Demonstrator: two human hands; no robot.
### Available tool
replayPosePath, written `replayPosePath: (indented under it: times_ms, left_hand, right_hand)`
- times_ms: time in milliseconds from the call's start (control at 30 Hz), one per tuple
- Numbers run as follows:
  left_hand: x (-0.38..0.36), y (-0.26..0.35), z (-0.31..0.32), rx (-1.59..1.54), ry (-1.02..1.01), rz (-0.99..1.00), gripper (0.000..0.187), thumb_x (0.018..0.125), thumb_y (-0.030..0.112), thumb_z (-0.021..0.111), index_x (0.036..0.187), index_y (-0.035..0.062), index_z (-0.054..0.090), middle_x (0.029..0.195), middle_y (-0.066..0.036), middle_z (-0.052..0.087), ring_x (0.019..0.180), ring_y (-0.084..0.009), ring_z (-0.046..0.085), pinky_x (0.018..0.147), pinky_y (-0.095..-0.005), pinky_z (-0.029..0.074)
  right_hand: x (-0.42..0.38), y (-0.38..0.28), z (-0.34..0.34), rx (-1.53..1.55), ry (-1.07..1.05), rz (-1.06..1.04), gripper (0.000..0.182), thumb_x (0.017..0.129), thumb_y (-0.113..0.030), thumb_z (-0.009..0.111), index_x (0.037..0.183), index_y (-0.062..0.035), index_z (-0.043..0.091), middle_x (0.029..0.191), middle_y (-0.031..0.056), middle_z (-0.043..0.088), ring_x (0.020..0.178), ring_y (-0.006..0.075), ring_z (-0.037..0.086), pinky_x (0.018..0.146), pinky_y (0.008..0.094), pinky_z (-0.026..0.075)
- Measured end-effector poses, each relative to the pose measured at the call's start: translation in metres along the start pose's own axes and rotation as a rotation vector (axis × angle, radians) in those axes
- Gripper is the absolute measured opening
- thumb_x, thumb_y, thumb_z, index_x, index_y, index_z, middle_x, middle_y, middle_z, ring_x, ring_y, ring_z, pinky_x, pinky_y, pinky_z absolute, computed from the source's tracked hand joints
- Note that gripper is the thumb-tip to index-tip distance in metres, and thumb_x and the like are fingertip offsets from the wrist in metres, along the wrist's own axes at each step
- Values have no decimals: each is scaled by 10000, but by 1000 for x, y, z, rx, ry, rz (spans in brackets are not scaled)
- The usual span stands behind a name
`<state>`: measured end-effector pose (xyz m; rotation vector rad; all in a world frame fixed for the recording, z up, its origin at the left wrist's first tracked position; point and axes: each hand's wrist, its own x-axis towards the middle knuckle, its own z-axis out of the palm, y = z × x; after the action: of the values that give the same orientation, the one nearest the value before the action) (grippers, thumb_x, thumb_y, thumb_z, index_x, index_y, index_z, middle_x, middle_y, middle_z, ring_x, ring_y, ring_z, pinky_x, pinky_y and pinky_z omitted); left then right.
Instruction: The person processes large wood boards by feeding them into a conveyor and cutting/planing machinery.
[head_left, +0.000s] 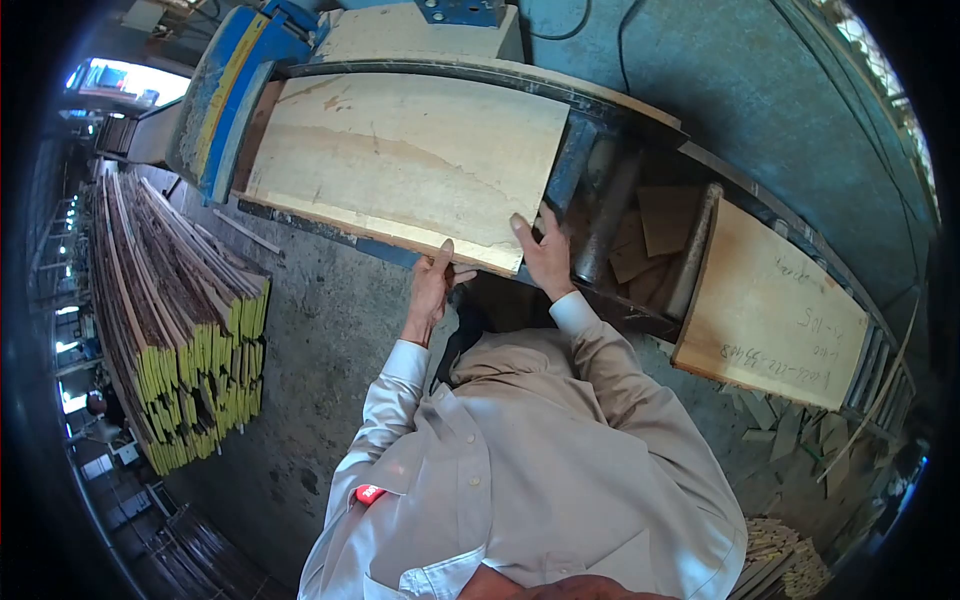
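Observation:
A pale rectangular wooden board [400, 150] lies on the roller bench in front of me, its far-left end close against a blue and yellow machine [225, 95]. A lighter strip [380, 226] runs along its near edge. My left hand [432, 292] grips that near edge, thumb on top and fingers partly hidden below. At the board's right end, my right hand [546, 258] holds the near corner, with the thumb over the top and the fingers along the end.
Bare metal rollers [610, 215] show right of the board, with wood offcuts [665, 220] beneath. A second board [770, 310] with handwriting rests farther right. Left on the floor stands a stack of long planks [180, 330] with yellow-green ends. Scrap pieces [790, 425] lie below the bench.

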<state>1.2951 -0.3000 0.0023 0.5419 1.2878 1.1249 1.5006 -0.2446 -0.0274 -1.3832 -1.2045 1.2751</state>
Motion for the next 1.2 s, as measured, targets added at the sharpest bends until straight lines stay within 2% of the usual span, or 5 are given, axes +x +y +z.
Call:
replayPosePath:
  times_ms: [67,433,833,1100,1200]
  left_hand:
    - [0,1,1,-2,-9,-4,459,1034,328,559,1253,-75,549,1127,-194,686,949,-281,723,795,-375,622]
    - [1,-5,4,-7,45,7,427,1029,305,571,1235,-70,568,1125,-178,687,929,-260,722,781,-365,625]
    - [1,-3,4,46,29,25,462,1039,350,537,1227,-69,584,1094,-184,701,922,-246,721,782,-355,615]
    - [0,-4,-1,61,-2,17,451,1040,336,518,1150,-97,579,1005,-205,706,787,-282,741,654,-342,630]
    - [2,-8,-7,32,-8,4,479,1032,367,530,1156,-93,581,1008,-213,707,802,-277,738,671,-357,622]
  right_hand:
    - [-8,-21,-13,-291,-52,35,784,872,-578,647,1348,32,524,989,243,721,946,375,704,853,421,534]
    - [-20,-11,-16,-566,-181,-45,531,968,-500,542,1013,28,577,901,278,681,879,445,665,776,518,501]
    - [-23,-11,-7,-540,-131,6,538,954,-526,552,1031,6,570,894,270,687,875,450,665,789,530,494]
    - [-44,-23,10,-674,-27,-101,899,818,-622,667,1449,-41,397,1108,237,695,979,436,679,872,489,522]
    - [-40,-17,12,-715,-49,-81,922,800,-633,682,1452,-54,383,1117,230,695,1008,424,677,865,491,526]
